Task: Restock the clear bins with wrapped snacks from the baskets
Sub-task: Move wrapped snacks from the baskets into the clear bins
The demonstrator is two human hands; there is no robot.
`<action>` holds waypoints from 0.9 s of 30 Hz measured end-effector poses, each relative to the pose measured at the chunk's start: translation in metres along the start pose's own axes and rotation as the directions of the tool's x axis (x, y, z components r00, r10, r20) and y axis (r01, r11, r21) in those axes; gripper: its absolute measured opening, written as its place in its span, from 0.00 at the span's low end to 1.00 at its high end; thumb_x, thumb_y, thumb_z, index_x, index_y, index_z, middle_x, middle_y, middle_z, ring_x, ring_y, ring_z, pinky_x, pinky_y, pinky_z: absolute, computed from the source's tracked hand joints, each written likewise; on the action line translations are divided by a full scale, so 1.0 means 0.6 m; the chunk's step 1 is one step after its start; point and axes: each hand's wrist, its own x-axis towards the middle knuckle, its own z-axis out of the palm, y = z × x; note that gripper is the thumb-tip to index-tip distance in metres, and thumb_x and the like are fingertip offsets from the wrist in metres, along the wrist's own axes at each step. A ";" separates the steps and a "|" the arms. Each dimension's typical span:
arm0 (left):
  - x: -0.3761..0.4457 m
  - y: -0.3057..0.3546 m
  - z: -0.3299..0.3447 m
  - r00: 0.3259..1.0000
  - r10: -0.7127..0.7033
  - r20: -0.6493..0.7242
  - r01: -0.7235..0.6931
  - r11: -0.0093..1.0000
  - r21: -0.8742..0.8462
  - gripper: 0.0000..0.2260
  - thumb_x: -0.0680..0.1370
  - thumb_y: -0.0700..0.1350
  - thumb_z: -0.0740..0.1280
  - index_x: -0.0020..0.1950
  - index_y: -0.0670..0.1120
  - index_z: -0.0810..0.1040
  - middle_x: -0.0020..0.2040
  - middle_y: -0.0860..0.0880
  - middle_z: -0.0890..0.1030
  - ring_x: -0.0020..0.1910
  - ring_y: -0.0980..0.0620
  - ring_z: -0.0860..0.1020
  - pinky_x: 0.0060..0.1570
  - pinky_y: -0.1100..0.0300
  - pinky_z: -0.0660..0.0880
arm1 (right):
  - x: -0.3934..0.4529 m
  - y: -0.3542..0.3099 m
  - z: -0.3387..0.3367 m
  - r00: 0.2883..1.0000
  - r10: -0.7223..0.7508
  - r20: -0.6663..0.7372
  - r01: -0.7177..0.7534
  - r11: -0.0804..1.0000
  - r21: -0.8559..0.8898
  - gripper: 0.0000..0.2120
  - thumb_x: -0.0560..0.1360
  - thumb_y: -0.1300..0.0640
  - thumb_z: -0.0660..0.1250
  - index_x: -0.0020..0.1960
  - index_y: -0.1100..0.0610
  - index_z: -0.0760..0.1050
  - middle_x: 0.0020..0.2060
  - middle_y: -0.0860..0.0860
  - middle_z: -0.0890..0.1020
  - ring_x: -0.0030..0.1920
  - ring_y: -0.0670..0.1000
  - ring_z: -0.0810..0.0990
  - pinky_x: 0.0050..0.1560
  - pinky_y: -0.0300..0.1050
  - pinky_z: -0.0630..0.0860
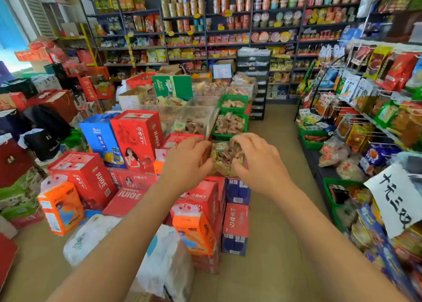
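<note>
With my left hand and right hand both curled round a heap of wrapped snacks just short of the clear bin, I should cup underneath so none spill.

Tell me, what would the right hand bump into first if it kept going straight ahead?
Probably the green basket of wrapped snacks just beyond the right hand, which is gripping a snack bundle with the left hand. Depth is hard to judge.
</note>
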 end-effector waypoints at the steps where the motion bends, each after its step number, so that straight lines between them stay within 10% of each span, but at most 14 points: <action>1: 0.004 -0.002 0.035 0.999 0.013 0.051 -0.010 0.999 -0.049 0.28 0.73 0.57 0.56 0.66 0.44 0.78 0.60 0.42 0.80 0.57 0.39 0.78 0.51 0.42 0.77 | -0.007 0.025 0.018 0.999 0.031 0.028 -0.031 1.000 0.003 0.22 0.79 0.50 0.63 0.72 0.51 0.68 0.69 0.50 0.71 0.69 0.54 0.69 0.66 0.54 0.65; 13: 0.134 0.011 0.434 0.940 0.130 0.316 -0.055 0.970 -0.236 0.24 0.75 0.55 0.60 0.66 0.44 0.77 0.56 0.44 0.81 0.53 0.40 0.79 0.49 0.45 0.78 | -0.011 0.335 0.234 0.858 0.348 0.379 -0.366 0.930 -0.024 0.22 0.76 0.46 0.57 0.64 0.54 0.77 0.57 0.53 0.80 0.60 0.58 0.78 0.60 0.53 0.72; 27: 0.575 0.123 0.754 0.810 0.301 0.504 -0.164 0.940 -0.299 0.24 0.74 0.54 0.58 0.61 0.41 0.79 0.48 0.41 0.81 0.45 0.38 0.81 0.38 0.45 0.79 | 0.162 0.767 0.249 0.685 0.680 0.261 -0.690 0.721 -0.068 0.19 0.77 0.54 0.67 0.66 0.58 0.76 0.56 0.57 0.79 0.57 0.62 0.78 0.57 0.60 0.76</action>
